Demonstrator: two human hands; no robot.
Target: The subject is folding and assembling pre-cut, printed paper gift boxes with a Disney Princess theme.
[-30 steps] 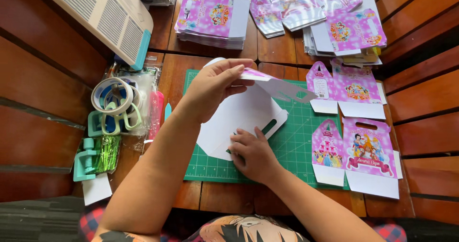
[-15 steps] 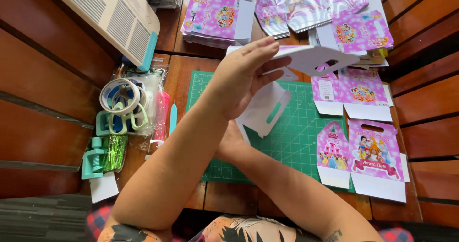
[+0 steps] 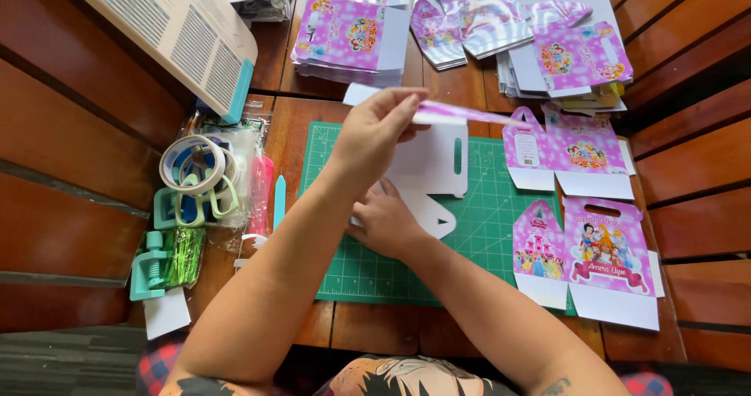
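Top-down view of a craft setup on a wooden counter (image 3: 375,329). The left hand (image 3: 375,134) is raised, fingers pinched on the top flap of a flat die-cut box blank (image 3: 426,169), white inside facing up, pink print just showing along the lifted edge. The right hand (image 3: 385,225) lies palm-down, pressing the blank's lower part onto the green cutting mat (image 3: 477,232). Looks like the fold step: one panel being bent up along its crease w/ the rest pinned flat. Next move prob. calls for steady downward pressure & a clean fold along the score line. Two printed pink blanks (image 3: 587,247) lie flat just right of the work. Tape rolls (image 3: 192,169) sit to the left; stacks of more blanks (image 3: 352,36) at the far edge.
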